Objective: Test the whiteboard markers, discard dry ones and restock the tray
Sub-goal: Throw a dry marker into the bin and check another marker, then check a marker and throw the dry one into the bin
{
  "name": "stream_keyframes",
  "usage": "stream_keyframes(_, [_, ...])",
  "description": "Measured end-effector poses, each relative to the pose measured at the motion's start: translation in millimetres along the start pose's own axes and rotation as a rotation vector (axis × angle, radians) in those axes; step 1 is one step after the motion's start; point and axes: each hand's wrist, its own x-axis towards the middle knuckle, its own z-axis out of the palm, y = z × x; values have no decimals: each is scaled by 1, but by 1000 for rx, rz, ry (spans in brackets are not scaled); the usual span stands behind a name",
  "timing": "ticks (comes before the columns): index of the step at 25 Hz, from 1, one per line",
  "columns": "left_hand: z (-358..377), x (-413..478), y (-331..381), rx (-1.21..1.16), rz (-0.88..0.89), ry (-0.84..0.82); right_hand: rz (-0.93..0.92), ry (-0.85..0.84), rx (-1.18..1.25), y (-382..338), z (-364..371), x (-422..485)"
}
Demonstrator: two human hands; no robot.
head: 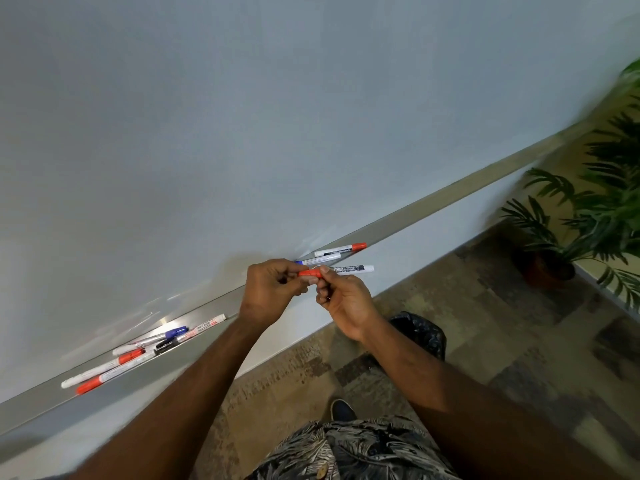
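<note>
A red-capped white marker [346, 269] is held level in front of the whiteboard [242, 133]. My left hand [273, 289] pinches its red cap, and my right hand [346, 303] pinches the white barrel just beside the cap. On the metal tray [433, 209] behind my hands lie a red-capped marker [341, 250] and a blue-capped marker [317, 259], partly hidden by my left hand. Several more markers [138, 351], red, blue and black capped, lie in a loose pile on the tray at the lower left.
A bin with a black liner [422, 334] stands on the patterned carpet below my right wrist. A potted palm [588, 216] stands at the right by the wall. My shoe [341, 410] shows near the bottom.
</note>
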Motion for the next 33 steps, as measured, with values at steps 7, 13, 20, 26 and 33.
stream_keyframes(7, [22,10,3,-13,-33,-94,-29,95,4,-6,-15,-7])
stream_keyframes(13, [55,27,-15,55,-158,-155,-581,392,-1123,-10,-70,-19])
stream_keyframes(20, [126,29,-38,213,-161,-411,-426,113,-1647,-39,-162,-21])
stream_keyframes(26, [134,28,-48,428,-188,-490,-153,429,-1682,-64,-233,-15])
stream_keyframes(33, [106,13,-75,587,-249,-462,16,506,-1776,-88,-272,2])
